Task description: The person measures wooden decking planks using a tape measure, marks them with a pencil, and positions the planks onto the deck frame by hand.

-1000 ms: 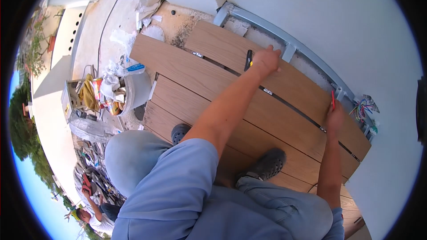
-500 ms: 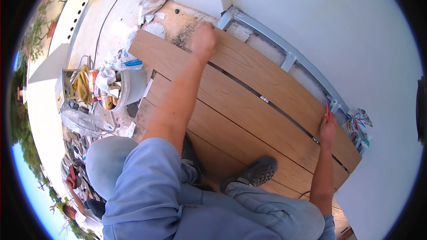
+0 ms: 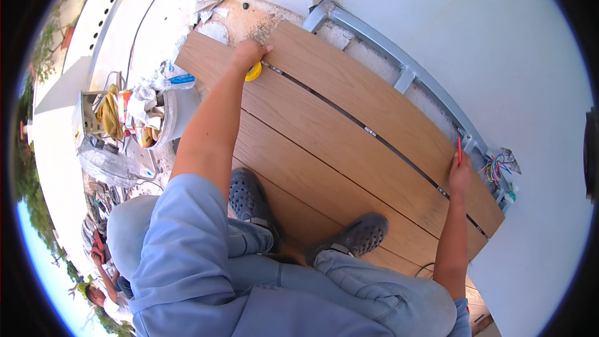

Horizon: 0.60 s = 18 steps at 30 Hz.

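Observation:
My left hand (image 3: 248, 55) is closed on a yellow tool (image 3: 253, 72), seemingly a tape measure and partly hidden by the hand, at the far end of the gap between two wood-look boards. My thumb reaches onto the upper board (image 3: 349, 100); the lower board (image 3: 324, 150) lies beside it. My right hand (image 3: 460, 173) grips a red pencil (image 3: 459, 148) upright at the upper board's near right end. Small metal clips (image 3: 369, 131) show in the dark gap between the boards.
A curved metal frame (image 3: 407, 62) runs along the white wall (image 3: 518, 68), with loose coloured wires (image 3: 499, 168). Left are a bucket of rubbish (image 3: 178, 112), a clear plastic-wrapped item (image 3: 109, 165) and clutter. A co-worker (image 3: 109, 302) is at lower left. My feet in grey clogs (image 3: 246, 193) stand on the boards.
My left hand has moved left and up along the gap to the boards' far end, with the yellow tool. My right hand stays by the board's right end with the pencil.

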Available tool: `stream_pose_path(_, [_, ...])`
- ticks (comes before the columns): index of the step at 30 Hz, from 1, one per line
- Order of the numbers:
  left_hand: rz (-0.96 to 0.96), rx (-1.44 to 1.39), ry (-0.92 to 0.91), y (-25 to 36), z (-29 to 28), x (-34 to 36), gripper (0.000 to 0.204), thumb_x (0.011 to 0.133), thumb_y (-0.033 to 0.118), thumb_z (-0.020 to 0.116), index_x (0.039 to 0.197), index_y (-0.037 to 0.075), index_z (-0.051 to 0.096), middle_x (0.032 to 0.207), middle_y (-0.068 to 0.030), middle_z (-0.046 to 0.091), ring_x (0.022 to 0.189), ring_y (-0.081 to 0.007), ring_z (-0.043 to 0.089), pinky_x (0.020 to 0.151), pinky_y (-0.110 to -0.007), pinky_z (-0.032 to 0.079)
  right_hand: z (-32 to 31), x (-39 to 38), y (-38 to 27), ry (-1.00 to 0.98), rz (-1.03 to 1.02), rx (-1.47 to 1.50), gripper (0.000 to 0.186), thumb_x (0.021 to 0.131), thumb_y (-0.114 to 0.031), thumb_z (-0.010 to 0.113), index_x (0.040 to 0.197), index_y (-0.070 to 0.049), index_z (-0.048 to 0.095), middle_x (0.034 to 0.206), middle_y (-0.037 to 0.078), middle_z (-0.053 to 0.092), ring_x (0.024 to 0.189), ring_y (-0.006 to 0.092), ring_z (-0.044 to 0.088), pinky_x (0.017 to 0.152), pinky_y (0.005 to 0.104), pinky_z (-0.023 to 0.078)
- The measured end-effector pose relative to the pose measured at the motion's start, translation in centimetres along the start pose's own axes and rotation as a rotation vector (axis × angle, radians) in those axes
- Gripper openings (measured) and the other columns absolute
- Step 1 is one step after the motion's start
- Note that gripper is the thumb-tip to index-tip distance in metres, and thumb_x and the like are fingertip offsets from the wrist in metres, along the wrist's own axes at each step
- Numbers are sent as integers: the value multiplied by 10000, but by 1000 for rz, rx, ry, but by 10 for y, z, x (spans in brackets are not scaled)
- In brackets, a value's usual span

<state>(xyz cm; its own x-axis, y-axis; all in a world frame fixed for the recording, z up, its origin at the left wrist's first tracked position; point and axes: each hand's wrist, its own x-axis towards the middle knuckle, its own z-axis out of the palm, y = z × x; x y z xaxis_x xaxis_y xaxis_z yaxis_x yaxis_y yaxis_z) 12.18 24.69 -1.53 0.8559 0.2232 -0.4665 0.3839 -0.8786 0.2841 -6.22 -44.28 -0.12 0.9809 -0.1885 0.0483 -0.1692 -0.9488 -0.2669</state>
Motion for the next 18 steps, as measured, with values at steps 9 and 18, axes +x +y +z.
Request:
stream_pose_path(9, [75, -25, 31, 3, 6, -5, 514, 905, 521, 653, 1000, 25, 748, 1038, -230, 705, 1011, -393, 659, 878, -478, 501, -7, -5, -12, -48, 139, -95, 353, 1028, -325, 502, 1214, -62, 647, 1194, 158, 646, 1046, 411, 623, 873, 474, 511])
stream_pose_path(18, [250, -256, -39, -127, 5, 79, 345, 996, 345, 606, 916, 19, 688, 704, -44, 601, 651, -166, 546, 595, -367, 457, 30, 9, -14, 73, 137, 127, 282, 931, -329, 610, 1036, -72, 657, 1074, 157, 638, 997, 369, 626, 825, 491, 528])
